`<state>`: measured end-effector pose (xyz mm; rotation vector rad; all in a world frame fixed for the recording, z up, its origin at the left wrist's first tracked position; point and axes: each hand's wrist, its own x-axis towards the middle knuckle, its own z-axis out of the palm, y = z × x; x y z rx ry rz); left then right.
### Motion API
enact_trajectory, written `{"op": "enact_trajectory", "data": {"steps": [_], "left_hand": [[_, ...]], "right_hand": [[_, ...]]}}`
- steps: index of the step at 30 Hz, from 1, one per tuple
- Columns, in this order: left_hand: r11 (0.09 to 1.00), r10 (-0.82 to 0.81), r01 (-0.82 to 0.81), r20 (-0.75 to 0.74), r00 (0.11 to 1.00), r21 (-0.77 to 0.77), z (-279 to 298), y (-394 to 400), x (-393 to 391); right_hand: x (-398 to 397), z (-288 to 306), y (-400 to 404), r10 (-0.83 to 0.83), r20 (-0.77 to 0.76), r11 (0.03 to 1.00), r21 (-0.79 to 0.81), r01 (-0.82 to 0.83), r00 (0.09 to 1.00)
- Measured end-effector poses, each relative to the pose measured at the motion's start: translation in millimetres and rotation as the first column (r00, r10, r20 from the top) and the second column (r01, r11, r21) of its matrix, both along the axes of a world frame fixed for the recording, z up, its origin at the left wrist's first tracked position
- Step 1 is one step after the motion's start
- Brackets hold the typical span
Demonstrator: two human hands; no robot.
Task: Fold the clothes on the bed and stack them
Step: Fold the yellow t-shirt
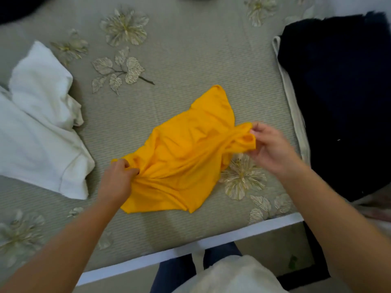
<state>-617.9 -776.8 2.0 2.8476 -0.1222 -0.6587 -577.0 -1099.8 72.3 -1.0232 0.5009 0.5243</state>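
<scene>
A crumpled yellow garment [186, 153] lies in the middle of the bed [190, 60], which has a grey flowered cover. My left hand [119, 178] grips a bunch of its fabric at the lower left edge. My right hand [267, 144] pinches a looped strap or hem at the garment's right end, lifted a little off the cover. The fabric is stretched and wrinkled between the two hands.
White clothes [40, 123] lie loosely piled at the left side of the bed. A dark navy cloth [338, 98] with a pale garment under its edge sits at the right. The bed's white front edge [190, 248] runs just before my legs.
</scene>
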Motion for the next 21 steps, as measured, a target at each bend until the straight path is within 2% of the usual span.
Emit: {"op": "enact_trajectory", "data": {"steps": [2,4,6,8,9,10,11,13,15,16,17,19,20,21], "left_hand": [[0.993,0.016,-0.024,0.073,0.997,0.117,7.1,21.9,-1.8],[0.963,0.148,-0.171,0.123,0.981,0.208,10.7,35.0,-1.2],[0.922,0.306,-0.332,0.149,0.94,0.199,13.8,37.6,3.6],[0.935,0.322,-0.34,0.163,0.933,0.1,12.7,29.5,7.5],[0.959,0.27,-0.281,0.157,0.95,0.046,10.6,22.0,8.7],[0.978,0.206,-0.208,0.15,0.967,-0.002,5.7,14.8,7.6],[0.987,0.163,-0.161,0.121,0.979,-0.024,2.4,6.3,8.1],[0.984,0.179,-0.178,0.031,0.983,-0.032,-5.6,-10.7,11.6],[0.987,0.151,-0.15,0.019,0.988,-0.061,-17.0,-27.1,15.6],[0.989,0.128,-0.124,0.036,0.991,-0.082,-23.2,-35.4,17.4],[0.992,0.105,-0.104,0.005,0.994,-0.069,-27.4,-43.2,19.4],[0.993,0.111,-0.113,-0.042,0.993,-0.028,-40.4,-51.8,20.7],[0.982,0.168,-0.171,-0.043,0.985,-0.084,-43.7,-50.8,20.1],[0.931,0.294,-0.294,-0.032,0.955,-0.216,-43.4,-47.5,18.5]], "right_hand": [[47.1,1.4,25.0,-0.251,0.037,0.965,0.093,0.247,0.967],[86.1,-3.9,44.3,-0.392,0.043,0.916,0.109,0.386,0.919],[103.8,-13.2,54.3,-0.303,0.111,0.952,-0.013,0.307,0.946],[99.0,-26.4,59.2,-0.024,0.156,0.955,-0.288,0.068,0.988],[90.2,-35.4,61.5,0.155,0.138,0.874,-0.481,-0.071,0.978],[79.2,-46.9,62.7,0.335,0.076,0.706,-0.68,-0.197,0.939],[68.7,-59.2,62.9,0.48,-0.028,0.496,-0.816,-0.297,0.877],[48.3,-80.2,63.6,0.608,-0.239,0.17,-0.892,-0.419,0.757],[34.4,-96.5,67.6,0.623,-0.368,-0.043,-0.897,-0.44,0.69],[31.1,-102.6,70.8,0.611,-0.389,-0.104,-0.903,-0.417,0.69],[29.7,-106.2,74.7,0.598,-0.365,-0.114,-0.92,-0.375,0.713],[31.6,-103.3,80.1,0.552,-0.239,0.02,-0.954,-0.299,0.799],[32.9,-99.6,77.8,0.526,-0.185,0.097,-0.957,-0.275,0.83],[33.1,-94.2,71.8,0.504,-0.139,0.16,-0.955,-0.25,0.852]]}}
